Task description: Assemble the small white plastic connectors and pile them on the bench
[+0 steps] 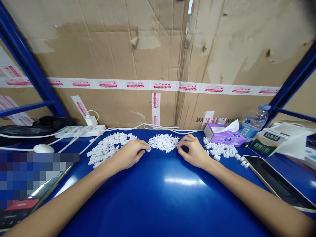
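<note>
Small white pieces lie in a middle pile (pixel 164 142) on the blue table. My left hand (pixel 133 152) is at the left edge of that pile, its fingers closed on a small white piece (pixel 148 150). At the pile's right edge is my right hand (pixel 192 149), with thumb and forefinger bent together; whatever they hold is too small to make out. A wide pile of larger white pieces (pixel 105 148) spreads to the left, partly behind my left hand. Another heap of white pieces (pixel 223 150) lies to the right of my right hand.
A purple tissue pack (pixel 228 137), a water bottle (pixel 254 121) and a green-and-white carton (pixel 268 141) stand at the back right. A dark phone (pixel 278 181) lies at the right. A power strip (pixel 79 131) with cables runs along the cardboard at the back left.
</note>
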Available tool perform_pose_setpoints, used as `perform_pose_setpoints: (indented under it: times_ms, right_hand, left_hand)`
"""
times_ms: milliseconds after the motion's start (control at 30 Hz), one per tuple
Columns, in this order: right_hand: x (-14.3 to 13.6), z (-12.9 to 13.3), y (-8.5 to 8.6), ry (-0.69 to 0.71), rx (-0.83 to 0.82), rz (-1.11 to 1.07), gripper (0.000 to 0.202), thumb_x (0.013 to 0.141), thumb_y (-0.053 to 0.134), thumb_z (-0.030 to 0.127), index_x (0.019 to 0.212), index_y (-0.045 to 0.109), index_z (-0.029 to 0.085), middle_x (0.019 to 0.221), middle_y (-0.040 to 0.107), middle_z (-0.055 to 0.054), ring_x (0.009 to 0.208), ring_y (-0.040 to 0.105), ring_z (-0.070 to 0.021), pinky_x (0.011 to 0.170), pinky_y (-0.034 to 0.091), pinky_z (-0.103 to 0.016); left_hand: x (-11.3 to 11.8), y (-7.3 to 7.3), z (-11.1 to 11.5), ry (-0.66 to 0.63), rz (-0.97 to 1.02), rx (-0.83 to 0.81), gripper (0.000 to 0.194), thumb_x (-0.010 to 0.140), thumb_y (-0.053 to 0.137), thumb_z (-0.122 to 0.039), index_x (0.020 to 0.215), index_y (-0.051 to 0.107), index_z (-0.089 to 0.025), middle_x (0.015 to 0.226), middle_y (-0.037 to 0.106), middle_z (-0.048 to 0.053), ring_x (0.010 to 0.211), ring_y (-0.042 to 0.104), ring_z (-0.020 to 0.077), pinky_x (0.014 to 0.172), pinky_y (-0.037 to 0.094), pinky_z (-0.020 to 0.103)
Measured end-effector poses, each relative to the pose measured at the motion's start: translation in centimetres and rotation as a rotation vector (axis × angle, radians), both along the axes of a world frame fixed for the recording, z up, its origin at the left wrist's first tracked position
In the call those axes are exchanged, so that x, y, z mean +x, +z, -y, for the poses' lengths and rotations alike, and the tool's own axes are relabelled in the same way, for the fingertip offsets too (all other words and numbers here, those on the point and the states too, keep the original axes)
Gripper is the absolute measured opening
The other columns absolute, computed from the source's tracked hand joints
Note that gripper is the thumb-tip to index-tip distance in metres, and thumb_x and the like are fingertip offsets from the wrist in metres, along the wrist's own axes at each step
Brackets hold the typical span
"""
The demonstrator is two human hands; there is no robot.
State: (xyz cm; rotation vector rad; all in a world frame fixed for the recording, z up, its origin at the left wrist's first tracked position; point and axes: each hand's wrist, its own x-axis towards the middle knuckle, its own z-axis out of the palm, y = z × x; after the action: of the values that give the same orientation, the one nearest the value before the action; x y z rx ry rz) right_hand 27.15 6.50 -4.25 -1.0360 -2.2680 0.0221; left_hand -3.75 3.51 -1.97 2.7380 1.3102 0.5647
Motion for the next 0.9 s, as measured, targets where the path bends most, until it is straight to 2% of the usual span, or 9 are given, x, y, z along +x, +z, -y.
perform_pose_setpoints:
  times_ms: [133,333,433,600,700,800,900]
  right_hand:
    - [-0.1,0.0,-0.2,0.012,-0.001,0.008,0.011,0.087,0.062,0.019,0.078,0.069,0.021,0.093,0.072,-0.007,0.098,0.058,-0.0269,0.082,0.038,-0.042]
    - [-0.2,0.2,0.0,0.021,-0.004,0.032,0.011,0.088,0.062,0.020,0.079,0.069,0.020,0.094,0.072,-0.009,0.100,0.057,-0.0278,0.083,0.040,-0.043]
    - [-0.3,0.3,0.1,0.017,-0.005,0.039,0.011,0.088,0.062,0.019,0.079,0.069,0.020,0.094,0.072,-0.009,0.100,0.057,-0.0276,0.083,0.039,-0.042]
    - [-0.3,0.2,0.0,0.010,-0.004,0.033,0.011,0.089,0.062,0.019,0.080,0.069,0.020,0.095,0.072,-0.008,0.100,0.058,-0.0269,0.082,0.039,-0.041]
    - [-0.2,-0.1,-0.2,-0.053,-0.002,0.017,0.011,0.088,0.060,0.018,0.092,0.070,0.020,0.098,0.073,-0.008,0.102,0.058,-0.0279,0.084,0.039,-0.042]
    - [-0.2,-0.3,-0.4,-0.125,-0.036,0.035,0.028,0.086,0.058,0.016,0.111,0.070,0.020,0.109,0.073,-0.010,0.107,0.057,-0.0305,0.085,0.040,-0.044]
    - [-0.1,-0.3,-0.4,-0.141,-0.079,0.075,0.045,0.086,0.056,0.015,0.129,0.065,0.023,0.121,0.070,-0.011,0.112,0.055,-0.0319,0.086,0.041,-0.046]
  left_hand:
    - [0.8,0.1,0.7,-0.040,0.020,-0.027,0.030,0.097,0.051,-0.015,0.110,0.077,-0.024,0.110,0.075,0.006,0.100,0.068,0.0228,0.092,0.052,0.041]
    - [2.6,0.0,2.4,-0.041,0.026,0.045,0.029,0.099,0.050,-0.018,0.108,0.077,-0.024,0.110,0.066,0.009,0.094,0.063,0.0228,0.082,0.052,0.038]
    - [3.3,-0.1,3.0,-0.075,0.065,-0.005,0.030,0.099,0.051,-0.017,0.113,0.076,-0.024,0.109,0.066,0.008,0.097,0.063,0.0228,0.086,0.052,0.038]
    - [4.7,-0.3,4.0,-0.185,0.116,-0.082,0.035,0.101,0.048,-0.015,0.122,0.073,-0.027,0.121,0.069,0.008,0.106,0.064,0.0230,0.093,0.051,0.040]
    - [5.2,-0.4,4.3,-0.221,0.163,-0.115,0.033,0.101,0.049,-0.015,0.117,0.075,-0.029,0.115,0.073,0.006,0.100,0.066,0.0219,0.095,0.049,0.042]
    - [5.4,-0.4,4.3,-0.194,0.239,-0.172,0.029,0.098,0.054,-0.015,0.109,0.077,-0.028,0.107,0.075,0.004,0.098,0.066,0.0213,0.093,0.050,0.040]
    - [5.4,-0.4,4.4,-0.112,0.308,-0.219,0.029,0.092,0.061,-0.015,0.114,0.074,-0.028,0.107,0.073,0.003,0.096,0.066,0.0204,0.089,0.052,0.037]
